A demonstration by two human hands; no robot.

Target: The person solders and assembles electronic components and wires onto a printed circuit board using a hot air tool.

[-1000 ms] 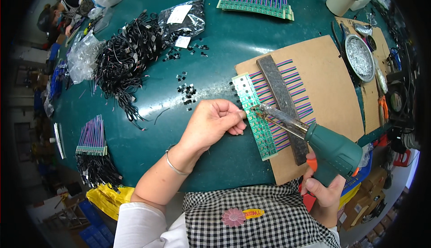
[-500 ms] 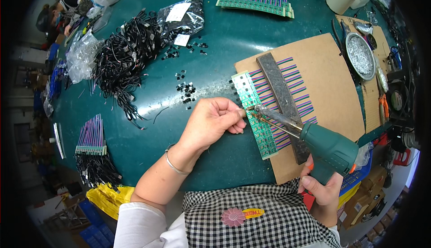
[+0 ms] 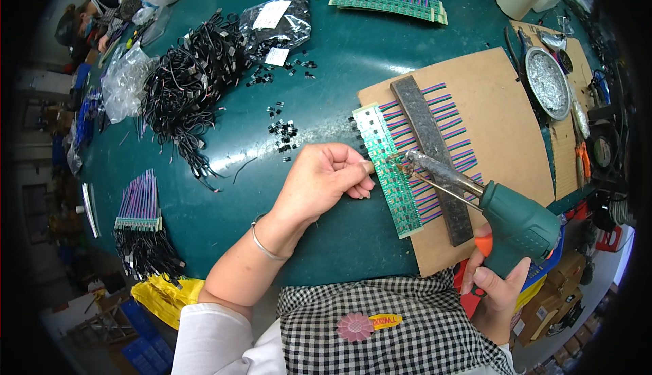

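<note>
In my right hand (image 3: 499, 287) is the handle of a green soldering gun (image 3: 519, 226). Its metal tip lies over the right edge of a green circuit board panel (image 3: 388, 175), near the panel's middle. My left hand (image 3: 331, 177) is closed in a pinch at the panel's left edge, and what its fingertips hold is hidden. Small black parts stick out from the panel's upper left edge. Striped wires (image 3: 468, 160) run right from the panel under a dark flat bar (image 3: 431, 158) lying across them on a cardboard sheet (image 3: 506, 130).
Loose black components (image 3: 282, 133) lie left of the board. Beyond are a heap of black cables (image 3: 193, 90) and a plastic bag of components (image 3: 292, 25). A wired panel (image 3: 387, 7) lies at the back, another (image 3: 138, 224) at left. A metal dish (image 3: 547, 83) stands right.
The soldering gun has shifted right with my right hand, its tip moving from beside my left fingertips to the panel's right edge. My left hand stays pinched at the left edge.
</note>
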